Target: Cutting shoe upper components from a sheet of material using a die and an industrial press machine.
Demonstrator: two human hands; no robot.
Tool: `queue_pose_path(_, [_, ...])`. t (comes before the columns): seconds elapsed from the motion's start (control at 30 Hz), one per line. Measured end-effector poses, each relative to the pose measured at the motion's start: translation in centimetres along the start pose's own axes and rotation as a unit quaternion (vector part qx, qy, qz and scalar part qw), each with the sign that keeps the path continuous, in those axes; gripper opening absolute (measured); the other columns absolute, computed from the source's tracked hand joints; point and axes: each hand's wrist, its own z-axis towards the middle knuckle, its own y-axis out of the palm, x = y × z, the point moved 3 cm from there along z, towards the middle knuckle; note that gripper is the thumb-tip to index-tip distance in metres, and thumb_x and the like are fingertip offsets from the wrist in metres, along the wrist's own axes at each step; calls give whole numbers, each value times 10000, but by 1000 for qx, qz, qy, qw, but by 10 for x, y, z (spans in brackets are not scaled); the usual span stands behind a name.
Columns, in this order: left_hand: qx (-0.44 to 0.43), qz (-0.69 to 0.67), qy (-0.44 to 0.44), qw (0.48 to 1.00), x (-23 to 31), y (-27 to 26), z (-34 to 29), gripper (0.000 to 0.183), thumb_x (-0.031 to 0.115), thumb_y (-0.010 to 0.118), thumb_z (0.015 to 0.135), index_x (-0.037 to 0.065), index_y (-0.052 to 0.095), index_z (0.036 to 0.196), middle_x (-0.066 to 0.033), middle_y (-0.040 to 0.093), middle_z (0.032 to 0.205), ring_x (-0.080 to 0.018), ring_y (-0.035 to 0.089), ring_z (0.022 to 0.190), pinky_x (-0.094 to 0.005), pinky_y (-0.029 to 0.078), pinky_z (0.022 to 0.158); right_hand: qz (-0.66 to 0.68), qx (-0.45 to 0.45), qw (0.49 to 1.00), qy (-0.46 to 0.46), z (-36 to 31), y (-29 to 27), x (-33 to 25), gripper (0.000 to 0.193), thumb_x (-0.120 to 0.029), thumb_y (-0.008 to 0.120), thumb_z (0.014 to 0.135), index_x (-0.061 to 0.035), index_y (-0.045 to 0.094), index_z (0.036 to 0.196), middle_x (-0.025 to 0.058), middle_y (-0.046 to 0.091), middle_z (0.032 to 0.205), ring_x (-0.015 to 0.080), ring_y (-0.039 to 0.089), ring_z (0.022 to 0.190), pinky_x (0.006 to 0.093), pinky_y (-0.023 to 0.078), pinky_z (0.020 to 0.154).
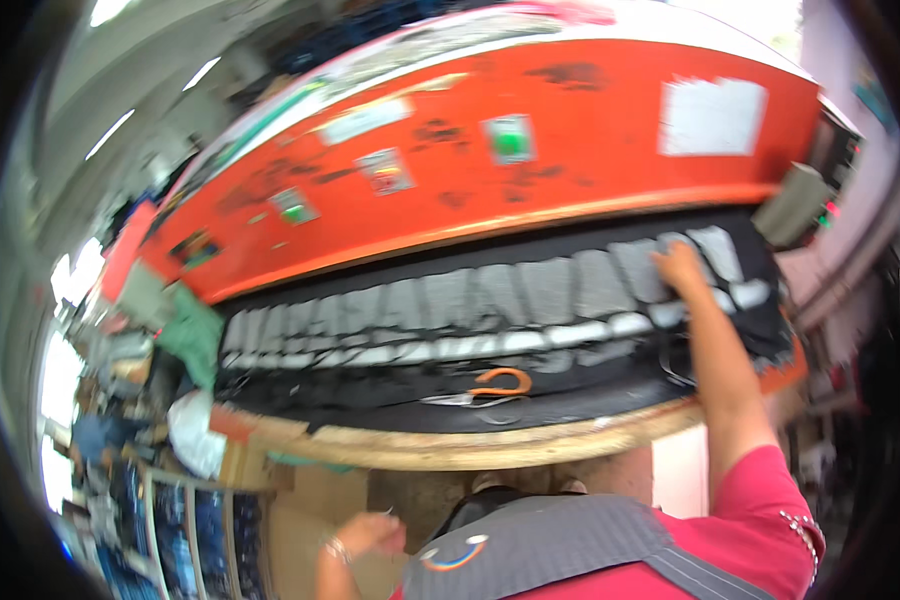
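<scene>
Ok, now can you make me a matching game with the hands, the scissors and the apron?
Column one:
1. Right hand
2. Left hand
3. Scissors
4. Apron

Column two:
A. Grey and worn
B. Lying on black cloth
C. At the right part of the row of grey pieces
D. Low in the picture, below the table edge

Right pairs: 1-C, 2-D, 3-B, 4-A.

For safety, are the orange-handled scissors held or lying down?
Lying down: the scissors rest on the black surface, left hand and right hand elsewhere.
</scene>
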Motion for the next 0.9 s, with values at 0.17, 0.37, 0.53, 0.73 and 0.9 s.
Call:
queue_pose_path(0.17, [186,-99,289,934,108,-98,27,275,239,551,949,33,590,1127,-108,664,934,-193,653,777,-321,540,681,-60,-7,997,48,45,26,-14,500,-324,690,760,85,620,1039,302,604,1103,409,587,1063,431,473,926])
queue_pose_path(0.37, [530,135,340,765,189,-243,137,220,212,636,824,33,681,942,-144,684,828,-248,666,751,-349,515,687,-167,-14,982,91,64,44,-12,323,-254,618,830,32,677,969,239,641,1085,359,614,1048,410,490,902])
queue_pose_path(0.53, [519,261,258,772,257,-298,223,484,220,659,765,-47,598,1164,-244,599,1179,-365,560,1127,-421,422,990,-127,67,979,144,31,61,-19,364,-277,380,961,-36,611,1104,215,640,1090,361,619,1020,486,483,878])
queue_pose_path(0.73, [416,169,254,857,256,-391,296,496,281,759,714,-145,609,919,-323,644,920,-387,647,885,-415,495,777,-133,56,978,151,31,51,-60,294,-150,384,913,-46,592,1092,195,669,1038,339,666,947,464,528,809])
queue_pose_path(0.9, [437,499,8,749,263,-378,286,356,266,545,879,-8,620,1094,-220,635,1111,-383,610,1054,-449,509,838,-144,60,978,138,22,41,-62,284,-139,410,899,-45,598,1090,175,677,1038,323,669,946,427,537,787])
